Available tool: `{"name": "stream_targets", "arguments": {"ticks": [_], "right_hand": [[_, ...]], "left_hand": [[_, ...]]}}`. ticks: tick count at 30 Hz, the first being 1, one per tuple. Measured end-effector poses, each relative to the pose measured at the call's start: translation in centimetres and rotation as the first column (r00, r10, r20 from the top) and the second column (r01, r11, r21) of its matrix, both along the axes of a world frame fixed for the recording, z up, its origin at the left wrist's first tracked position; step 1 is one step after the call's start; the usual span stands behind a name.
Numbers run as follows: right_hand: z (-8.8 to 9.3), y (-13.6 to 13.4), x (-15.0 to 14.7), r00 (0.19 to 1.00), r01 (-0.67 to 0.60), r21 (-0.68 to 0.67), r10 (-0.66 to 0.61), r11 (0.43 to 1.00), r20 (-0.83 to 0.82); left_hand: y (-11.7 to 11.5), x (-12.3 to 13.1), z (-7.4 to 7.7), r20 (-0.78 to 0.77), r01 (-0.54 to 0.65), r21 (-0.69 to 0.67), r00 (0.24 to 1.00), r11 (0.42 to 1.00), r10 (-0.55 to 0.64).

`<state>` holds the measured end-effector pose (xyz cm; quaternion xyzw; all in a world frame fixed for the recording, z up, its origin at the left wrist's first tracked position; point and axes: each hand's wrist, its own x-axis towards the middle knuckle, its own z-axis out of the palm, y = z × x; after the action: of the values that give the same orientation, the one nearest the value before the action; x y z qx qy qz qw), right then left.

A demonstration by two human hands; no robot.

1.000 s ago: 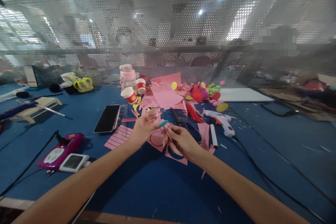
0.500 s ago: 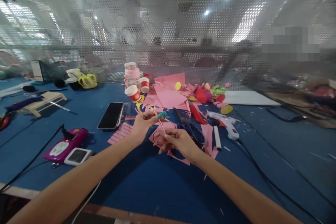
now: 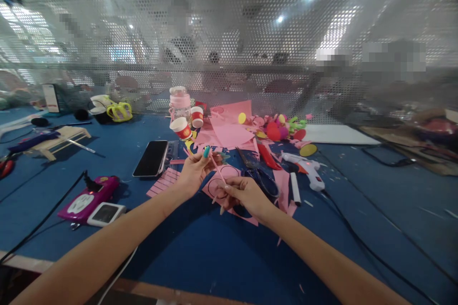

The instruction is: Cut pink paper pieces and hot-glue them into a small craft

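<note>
A thin pink paper strip [image 3: 218, 168] slants between my two hands above the table. My left hand [image 3: 193, 174] is closed around its upper end, with a bright teal piece [image 3: 206, 152] at the thumb tip; whether that is a nail or a cap I cannot tell. The lower end is pinched between the thumb and fingers of my right hand [image 3: 248, 194]. Beneath the hands lies pink paper [image 3: 231, 172] marked with dark circles. Dark-handled scissors [image 3: 263, 178] lie just beyond my right hand. A lined pink sheet [image 3: 162, 184] is beside my left wrist.
A phone [image 3: 150, 158] lies at left, near a purple power strip [image 3: 89, 198]. Paper cups [image 3: 181, 128] and a pink bottle [image 3: 180, 105] stand behind. At right are a glue gun [image 3: 307, 167] with its cord and a white stick [image 3: 295, 188]. Perforated metal mesh [image 3: 229, 57] closes off the back.
My left thumb with the teal tip has drawn back left and turned more upright. The pink strip stays between both hands, and my right hand has barely moved.
</note>
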<state>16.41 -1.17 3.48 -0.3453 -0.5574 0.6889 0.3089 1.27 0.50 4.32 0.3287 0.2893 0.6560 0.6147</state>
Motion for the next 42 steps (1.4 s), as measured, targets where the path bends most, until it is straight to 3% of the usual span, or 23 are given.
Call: {"name": "stream_targets", "arguments": {"ticks": [10, 15, 22, 26, 28, 30, 31, 33, 34, 35, 36, 38, 40, 42], "right_hand": [[-0.2, 0.0, 0.1, 0.998, -0.017, -0.025, 0.015, 1.0, -0.063], [-0.3, 0.2, 0.1, 0.99, 0.036, -0.052, -0.043, 0.998, -0.132], [-0.3, 0.2, -0.1, 0.993, 0.07, -0.09, -0.078, 0.993, -0.088], [-0.2, 0.4, 0.3, 0.986, 0.169, 0.065, -0.169, 0.983, -0.007], [0.3, 0.6, 0.9, 0.956, 0.276, 0.233, -0.291, 0.932, 0.029], [1.0, 0.9, 1.7, 0.887, 0.363, 0.461, -0.452, 0.81, 0.094], [1.3, 1.1, 2.2, 0.825, 0.369, 0.599, -0.548, 0.71, 0.141], [1.7, 1.5, 3.1, 0.645, 0.269, 0.83, -0.731, 0.489, 0.222], [1.8, 1.6, 3.5, 0.542, 0.181, 0.895, -0.801, 0.408, 0.256], [1.8, 1.7, 3.8, 0.44, 0.09, 0.925, -0.848, 0.368, 0.294], [1.8, 1.8, 4.0, 0.344, 0.011, 0.93, -0.874, 0.368, 0.342], [1.6, 1.8, 4.1, 0.183, -0.1, 0.886, -0.867, 0.452, 0.463], [1.6, 1.6, 4.0, 0.074, -0.161, 0.829, -0.831, 0.535, 0.551], [1.6, 1.2, 3.8, 0.009, -0.198, 0.811, -0.826, 0.551, 0.564]], "left_hand": [[0.0, 0.0, -0.2, 0.02, 0.023, 0.039, 1.0, 0.999, -0.024], [-0.1, 0.0, -0.3, -0.083, 0.099, -0.016, 0.992, 0.995, -0.1], [-0.2, 0.2, -0.6, -0.222, 0.124, -0.017, 0.967, 0.992, -0.125], [0.1, -0.2, 0.0, -0.2, -0.004, -0.025, 0.98, 1.0, -0.001], [0.5, -0.9, 0.6, -0.17, -0.061, -0.014, 0.984, 0.998, 0.057], [1.0, -1.8, 1.0, -0.151, -0.159, 0.007, 0.976, 0.987, 0.158], [1.2, -2.2, 1.1, -0.163, -0.214, 0.005, 0.963, 0.977, 0.212], [1.6, -2.9, 1.1, -0.219, -0.31, -0.016, 0.929, 0.951, 0.299], [1.8, -3.2, 1.0, -0.277, -0.324, -0.024, 0.911, 0.946, 0.305], [1.9, -3.3, 0.8, -0.34, -0.315, -0.033, 0.896, 0.949, 0.286], [2.0, -3.4, 0.5, -0.396, -0.299, -0.044, 0.881, 0.953, 0.258], [1.9, -3.2, 0.0, -0.467, -0.241, -0.08, 0.866, 0.967, 0.177], [1.8, -2.9, -0.5, -0.509, -0.178, -0.104, 0.855, 0.979, 0.102], [1.6, -2.6, -0.8, -0.572, -0.136, -0.083, 0.818, 0.987, 0.065]]}}
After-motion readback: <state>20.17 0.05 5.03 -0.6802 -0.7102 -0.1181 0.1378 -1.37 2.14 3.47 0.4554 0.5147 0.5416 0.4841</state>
